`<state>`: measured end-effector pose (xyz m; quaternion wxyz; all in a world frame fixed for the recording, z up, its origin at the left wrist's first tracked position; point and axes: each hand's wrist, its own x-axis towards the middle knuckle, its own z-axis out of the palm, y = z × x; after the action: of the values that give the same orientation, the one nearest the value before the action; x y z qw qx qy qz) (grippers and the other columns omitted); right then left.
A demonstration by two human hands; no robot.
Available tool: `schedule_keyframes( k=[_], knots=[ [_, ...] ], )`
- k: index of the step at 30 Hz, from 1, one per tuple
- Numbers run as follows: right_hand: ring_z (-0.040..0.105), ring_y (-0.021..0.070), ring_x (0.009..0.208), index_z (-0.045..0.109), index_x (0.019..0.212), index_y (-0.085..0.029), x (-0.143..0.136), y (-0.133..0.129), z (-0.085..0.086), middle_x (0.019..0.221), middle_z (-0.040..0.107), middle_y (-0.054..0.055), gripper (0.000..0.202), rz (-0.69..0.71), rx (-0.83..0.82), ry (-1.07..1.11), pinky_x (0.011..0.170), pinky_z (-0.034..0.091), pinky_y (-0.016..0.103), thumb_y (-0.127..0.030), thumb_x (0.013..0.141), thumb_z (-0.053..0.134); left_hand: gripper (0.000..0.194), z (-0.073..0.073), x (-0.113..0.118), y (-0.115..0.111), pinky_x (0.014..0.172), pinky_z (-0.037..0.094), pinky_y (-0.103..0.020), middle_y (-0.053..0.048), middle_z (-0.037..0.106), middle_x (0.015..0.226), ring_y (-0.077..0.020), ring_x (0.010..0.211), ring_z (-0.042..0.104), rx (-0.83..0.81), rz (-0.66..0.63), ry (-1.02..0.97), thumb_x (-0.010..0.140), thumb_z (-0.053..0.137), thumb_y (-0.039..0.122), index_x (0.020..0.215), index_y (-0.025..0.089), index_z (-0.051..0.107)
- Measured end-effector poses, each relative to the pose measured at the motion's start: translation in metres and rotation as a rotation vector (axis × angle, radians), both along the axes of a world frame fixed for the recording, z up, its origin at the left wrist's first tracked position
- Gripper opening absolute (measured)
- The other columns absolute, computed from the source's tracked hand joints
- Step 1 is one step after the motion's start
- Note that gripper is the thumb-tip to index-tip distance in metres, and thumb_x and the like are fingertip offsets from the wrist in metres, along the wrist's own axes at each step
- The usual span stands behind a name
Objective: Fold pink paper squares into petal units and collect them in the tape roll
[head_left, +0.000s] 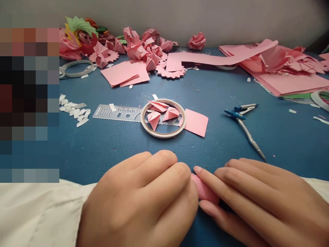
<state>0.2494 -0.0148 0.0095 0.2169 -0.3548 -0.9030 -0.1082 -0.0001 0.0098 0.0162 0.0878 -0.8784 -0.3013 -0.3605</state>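
Observation:
Between both hands is a small piece of pink paper (205,190), mostly covered by fingers. My left hand (144,199) is curled with its fingertips hidden, closed on the paper's left side. My right hand (264,202) pinches the right part between index finger and thumb. Beyond them lies a roll of tape (164,136) on its side, with several folded pink pieces (154,119) inside its ring. A clear ruler (118,113) runs under the roll, and a pink paper square (196,122) touches its right side.
A compass (246,130) lies at the right on the blue table (115,147). White paper scraps (74,109) are at the left. Along the back are folded pink flowers (144,48), pink sheets (290,79), a pink strip (205,58) and another tape roll (78,68).

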Motion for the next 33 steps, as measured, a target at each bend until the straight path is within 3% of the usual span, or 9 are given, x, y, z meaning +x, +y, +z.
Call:
schedule_keyframes(
  k=[2, 6, 13, 17, 18, 20, 22, 28, 33],
  knots=[
    [0.074, 0.0217, 0.076, 0.084, 0.127, -0.019, -0.006, 0.007, 0.004, 0.087, 0.08, 0.005, 0.021, 0.036, 0.021, 0.018, 0.065, 0.066, 0.037, -0.029, 0.12, 0.067, 0.054, 0.0, 0.0, 0.0, 0.078, 0.059, -0.041, 0.001, 0.075, 0.092, -0.0175, 0.089, 0.072, 0.002, -0.001, -0.014, 0.128, 0.043, 0.009, 0.084, 0.024, 0.07],
    [0.07, 0.0157, 0.065, 0.08, 0.11, -0.008, -0.017, 0.013, 0.007, 0.078, 0.077, 0.001, 0.03, 0.079, 0.1, 0.137, 0.064, 0.064, 0.037, -0.008, 0.123, 0.053, 0.05, -0.004, 0.002, 0.003, 0.084, 0.06, -0.039, 0.001, 0.074, 0.094, -0.0164, 0.09, 0.072, -0.02, -0.008, -0.008, 0.129, 0.041, 0.008, 0.094, 0.021, 0.074],
    [0.07, 0.0148, 0.067, 0.079, 0.103, -0.007, -0.018, 0.014, 0.015, 0.083, 0.078, 0.002, 0.026, 0.11, 0.114, 0.176, 0.063, 0.062, 0.037, -0.011, 0.122, 0.061, 0.042, -0.005, -0.002, 0.003, 0.092, 0.065, -0.037, -0.001, 0.075, 0.098, -0.0182, 0.094, 0.073, -0.063, -0.017, 0.011, 0.127, 0.048, 0.013, 0.094, 0.021, 0.073],
    [0.069, 0.0136, 0.065, 0.079, 0.1, -0.008, -0.016, 0.015, 0.015, 0.079, 0.075, 0.0, 0.03, 0.123, 0.081, 0.176, 0.061, 0.062, 0.035, -0.012, 0.123, 0.06, 0.016, -0.003, -0.006, 0.002, 0.081, 0.072, -0.037, -0.004, 0.079, 0.1, -0.0257, 0.096, 0.076, -0.137, -0.019, 0.119, 0.116, 0.075, 0.042, 0.111, 0.029, 0.083],
    [0.068, 0.0134, 0.062, 0.079, 0.1, -0.008, -0.016, 0.014, 0.014, 0.077, 0.073, 0.0, 0.032, 0.086, 0.133, 0.234, 0.059, 0.06, 0.036, -0.013, 0.124, 0.058, 0.019, -0.003, -0.006, 0.003, 0.08, 0.073, -0.038, -0.005, 0.079, 0.101, -0.027, 0.098, 0.076, -0.153, -0.026, 0.147, 0.113, 0.079, 0.048, 0.115, 0.03, 0.084],
    [0.068, 0.0125, 0.063, 0.078, 0.103, -0.01, -0.016, 0.01, 0.009, 0.08, 0.074, -0.001, 0.025, 0.145, 0.02, 0.148, 0.063, 0.061, 0.036, -0.014, 0.123, 0.062, 0.025, -0.003, -0.007, 0.003, 0.082, 0.074, -0.038, -0.006, 0.079, 0.102, -0.0282, 0.1, 0.077, -0.177, -0.033, 0.174, 0.111, 0.079, 0.055, 0.117, 0.03, 0.085],
    [0.068, 0.0148, 0.066, 0.074, 0.109, -0.012, -0.016, 0.004, 0.002, 0.078, 0.072, -0.001, 0.03, 0.056, 0.068, 0.218, 0.065, 0.058, 0.039, -0.017, 0.127, 0.051, 0.027, -0.003, -0.007, 0.003, 0.082, 0.074, -0.038, -0.007, 0.079, 0.102, -0.0285, 0.101, 0.076, -0.188, -0.031, 0.175, 0.111, 0.079, 0.056, 0.116, 0.031, 0.085],
    [0.07, 0.0183, 0.069, 0.074, 0.125, -0.014, -0.011, -0.004, -0.011, 0.081, 0.074, -0.001, 0.027, 0.063, 0.025, 0.185, 0.072, 0.058, 0.043, -0.024, 0.128, 0.049, 0.018, -0.003, -0.006, 0.001, 0.077, 0.067, -0.034, -0.003, 0.078, 0.097, -0.0246, 0.095, 0.074, -0.155, 0.011, 0.123, 0.117, 0.072, 0.038, 0.105, 0.029, 0.082],
    [0.071, 0.0183, 0.069, 0.074, 0.129, -0.013, -0.01, -0.001, -0.007, 0.081, 0.076, 0.0, 0.027, 0.063, 0.003, 0.19, 0.067, 0.057, 0.043, -0.027, 0.128, 0.051, 0.04, -0.002, -0.003, -0.002, 0.074, 0.056, -0.042, 0.001, 0.076, 0.09, -0.0214, 0.093, 0.071, 0.041, -0.016, 0.075, 0.115, 0.067, 0.017, 0.077, 0.029, 0.069]
  ],
)
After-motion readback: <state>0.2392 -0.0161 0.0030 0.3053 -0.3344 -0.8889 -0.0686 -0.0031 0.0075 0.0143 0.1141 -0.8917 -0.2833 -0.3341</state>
